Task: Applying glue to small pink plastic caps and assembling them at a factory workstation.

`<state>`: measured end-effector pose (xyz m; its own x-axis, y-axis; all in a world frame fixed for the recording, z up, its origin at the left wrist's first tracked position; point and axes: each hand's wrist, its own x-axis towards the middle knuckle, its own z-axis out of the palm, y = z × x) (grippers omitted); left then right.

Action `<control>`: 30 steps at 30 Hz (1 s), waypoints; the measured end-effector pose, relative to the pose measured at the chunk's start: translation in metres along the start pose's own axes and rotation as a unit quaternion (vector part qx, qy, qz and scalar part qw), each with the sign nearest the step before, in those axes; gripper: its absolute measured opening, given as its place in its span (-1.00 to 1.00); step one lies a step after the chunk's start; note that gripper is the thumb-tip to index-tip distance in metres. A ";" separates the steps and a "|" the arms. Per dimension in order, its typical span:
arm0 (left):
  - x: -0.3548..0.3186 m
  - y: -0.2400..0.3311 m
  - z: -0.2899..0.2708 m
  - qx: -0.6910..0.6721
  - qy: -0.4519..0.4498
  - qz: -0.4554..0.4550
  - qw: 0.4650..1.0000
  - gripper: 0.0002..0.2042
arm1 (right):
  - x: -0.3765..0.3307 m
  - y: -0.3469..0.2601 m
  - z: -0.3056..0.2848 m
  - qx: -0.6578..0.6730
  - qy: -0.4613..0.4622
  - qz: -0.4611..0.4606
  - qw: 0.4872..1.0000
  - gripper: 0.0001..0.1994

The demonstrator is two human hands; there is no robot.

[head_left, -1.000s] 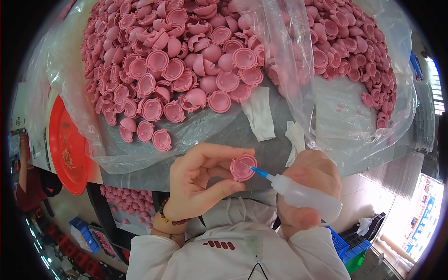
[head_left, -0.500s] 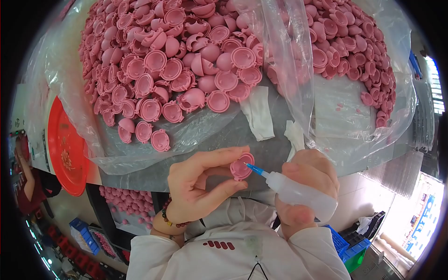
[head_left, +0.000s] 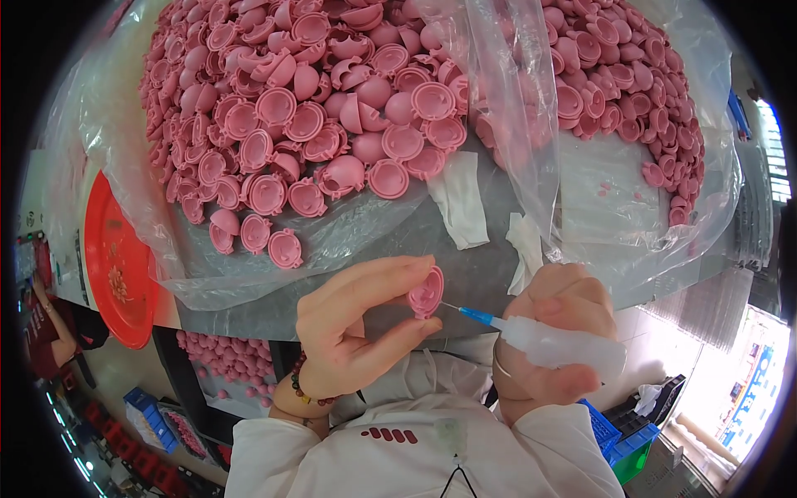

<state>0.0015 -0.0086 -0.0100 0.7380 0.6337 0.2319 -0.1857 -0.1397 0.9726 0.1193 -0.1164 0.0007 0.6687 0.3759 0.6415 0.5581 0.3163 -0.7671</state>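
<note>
My left hand (head_left: 357,328) pinches a pink plastic half shell (head_left: 426,292) by its rim, between thumb and fingers, its hollow side turned toward the right. In my right hand (head_left: 560,332) lies a soft translucent squeeze bottle (head_left: 564,347) with a blue needle tip (head_left: 475,315). The thin needle points left at the shell, its end just beside the shell's lower right rim. Above my hands, a big heap of similar pink half shells (head_left: 274,108) lies on clear plastic sheeting; three of them sit apart at its near edge.
A second pink heap (head_left: 631,91) lies at the right on plastic sheeting. Crumpled white cloths (head_left: 459,203) rest on the grey table (head_left: 398,249). A red oval tray (head_left: 120,261) stands at the left. Below the table edge is a box of pink pieces (head_left: 224,365). Another person (head_left: 54,332) is at far left.
My right hand has drawn the bottle back to the right, so the needle has left the shell's hollow. My left hand has turned the shell slightly.
</note>
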 end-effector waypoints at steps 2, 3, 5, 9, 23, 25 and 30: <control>0.000 -0.001 0.000 -0.003 0.002 0.010 1.000 -0.61 | 0.002 -0.003 -0.002 0.020 -0.041 0.042 0.998 -0.43; 0.000 -0.003 -0.002 -0.003 0.003 0.010 1.000 -0.61 | 0.002 -0.004 -0.002 0.020 -0.042 0.043 0.998 -0.43; -0.002 -0.008 -0.008 -0.007 -0.052 0.038 0.998 -0.56 | 0.003 -0.005 -0.003 0.006 -0.053 0.057 0.997 -0.45; -0.003 -0.009 -0.007 -0.018 -0.041 0.031 0.999 -0.55 | 0.002 -0.007 -0.003 -0.004 -0.070 0.069 0.995 -0.45; 0.000 -0.008 -0.008 -0.003 -0.047 0.046 0.998 -0.55 | 0.004 0.002 -0.004 0.009 -0.069 0.028 0.997 -0.55; 0.000 -0.008 -0.008 -0.004 -0.044 0.048 0.998 -0.55 | 0.004 0.000 -0.006 0.002 -0.076 0.034 0.997 -0.53; 0.001 -0.004 -0.001 -0.018 0.006 0.043 0.999 -0.60 | -0.002 -0.003 -0.009 0.010 0.000 0.051 0.999 -0.47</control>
<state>0.0023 -0.0069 -0.0138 0.7110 0.6290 0.3144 -0.2719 -0.1664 0.9478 0.1206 -0.1259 0.0020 0.7208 0.4075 0.5607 0.4779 0.2938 -0.8278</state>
